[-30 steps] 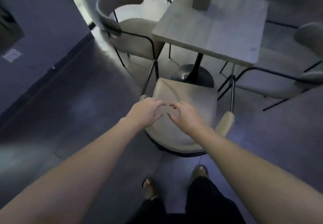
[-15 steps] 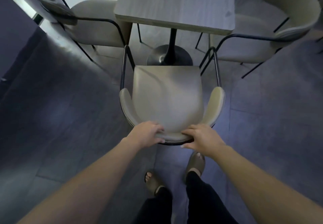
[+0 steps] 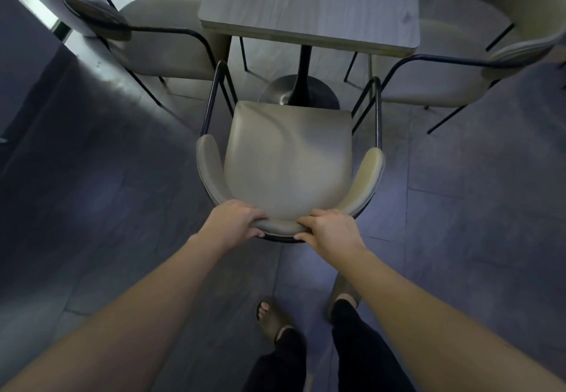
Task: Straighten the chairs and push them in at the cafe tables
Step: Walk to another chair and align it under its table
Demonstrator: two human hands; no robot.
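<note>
Left hand (image 3: 234,220) and right hand (image 3: 332,231), arms outstretched, clasp chair (image 3: 288,159) backrest.

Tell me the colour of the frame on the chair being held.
Black metal frame, under a beige chair; head view.

Near chair (image 3: 288,159) before the table (image 3: 309,2) — side chairs (image 3: 159,33) left and right.
</note>
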